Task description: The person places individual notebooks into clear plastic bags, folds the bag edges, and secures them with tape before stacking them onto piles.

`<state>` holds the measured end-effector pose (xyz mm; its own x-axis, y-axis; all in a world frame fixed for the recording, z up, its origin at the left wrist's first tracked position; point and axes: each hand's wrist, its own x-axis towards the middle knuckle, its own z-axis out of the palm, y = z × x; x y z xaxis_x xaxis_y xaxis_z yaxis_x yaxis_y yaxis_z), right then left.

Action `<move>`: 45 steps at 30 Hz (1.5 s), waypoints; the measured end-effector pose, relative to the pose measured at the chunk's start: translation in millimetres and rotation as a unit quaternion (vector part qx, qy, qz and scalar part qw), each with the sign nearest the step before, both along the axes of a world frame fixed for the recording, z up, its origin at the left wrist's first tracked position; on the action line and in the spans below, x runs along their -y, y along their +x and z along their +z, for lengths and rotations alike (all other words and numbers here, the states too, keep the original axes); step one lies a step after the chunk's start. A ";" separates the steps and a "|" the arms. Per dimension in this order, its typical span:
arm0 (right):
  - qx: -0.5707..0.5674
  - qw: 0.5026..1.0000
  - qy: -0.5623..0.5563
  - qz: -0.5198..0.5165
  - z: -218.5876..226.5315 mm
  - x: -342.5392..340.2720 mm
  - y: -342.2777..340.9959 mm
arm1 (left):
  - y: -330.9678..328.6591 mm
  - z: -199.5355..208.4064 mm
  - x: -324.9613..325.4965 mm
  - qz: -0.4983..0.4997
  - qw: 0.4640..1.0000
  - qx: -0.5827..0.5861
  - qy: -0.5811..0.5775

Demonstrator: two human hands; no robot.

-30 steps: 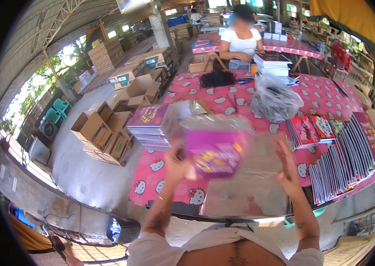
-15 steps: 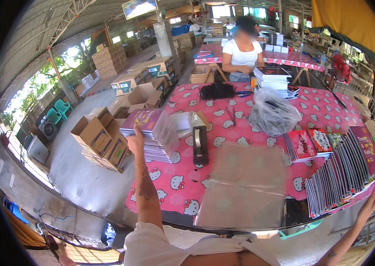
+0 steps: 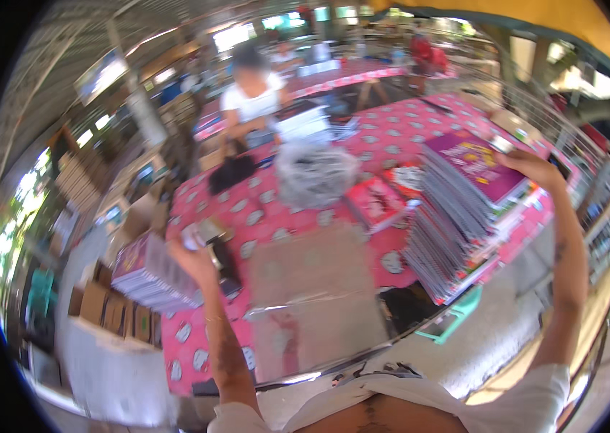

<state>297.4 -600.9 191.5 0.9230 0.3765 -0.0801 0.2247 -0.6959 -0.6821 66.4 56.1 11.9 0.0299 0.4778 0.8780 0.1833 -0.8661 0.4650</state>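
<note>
My left hand point(image 3: 195, 263) is raised over the table's left side, fingers apart and somewhat blurred, between a stack of purple notebooks point(image 3: 152, 268) and a black tape dispenser point(image 3: 225, 265). It appears to hold nothing. My right hand point(image 3: 534, 169) lies with its fingers stretched over the right edge of a purple notebook point(image 3: 474, 167). That notebook tops a leaning row of spiral-bound notebooks point(image 3: 443, 242) at the right. Between my arms, clear plastic sheets point(image 3: 312, 270) are spread on the pink patterned table cover point(image 3: 183, 333).
Red-covered notebooks point(image 3: 375, 202) lie left of the spiral-bound row. Behind the sheets sits a clear plastic bag point(image 3: 316, 175) with a black bundle point(image 3: 233, 175) beside it. A person in a white top point(image 3: 253, 97) is across the table near stacked books point(image 3: 303, 124). Cardboard boxes point(image 3: 106, 307) stand at the left.
The view has swung right. My left hand has left the purple notebook stack and moved toward the tape dispenser. My right hand has shifted from the row's outer side onto the top notebook's edge.
</note>
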 end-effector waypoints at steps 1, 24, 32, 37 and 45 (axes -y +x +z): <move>-0.027 0.999 -0.015 0.024 2.8 14.1 8.8 | 27.3 23.9 91.3 -0.158 0.985 -0.054 0.046; -0.166 0.908 0.381 0.059 14.0 -19.5 -1.9 | 129.6 103.9 356.6 -0.457 0.804 -0.090 0.370; -0.242 0.805 0.490 0.230 -6.4 -166.7 -93.7 | -3.6 113.0 244.7 -0.325 0.818 -0.041 0.473; -0.123 0.733 0.575 0.342 -76.2 -323.8 -167.0 | -132.6 82.9 152.2 -0.389 0.918 -0.073 0.022; -0.166 0.736 0.474 0.454 -242.4 -551.5 -312.7 | -296.5 -45.7 43.5 -0.303 0.858 -0.004 -0.415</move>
<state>-15.3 -49.4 -50.9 0.2447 0.8576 0.4523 0.0146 0.4632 -0.8861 -230.1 12.6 -33.8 0.4973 0.8332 0.2419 -0.1782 -0.1748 0.9684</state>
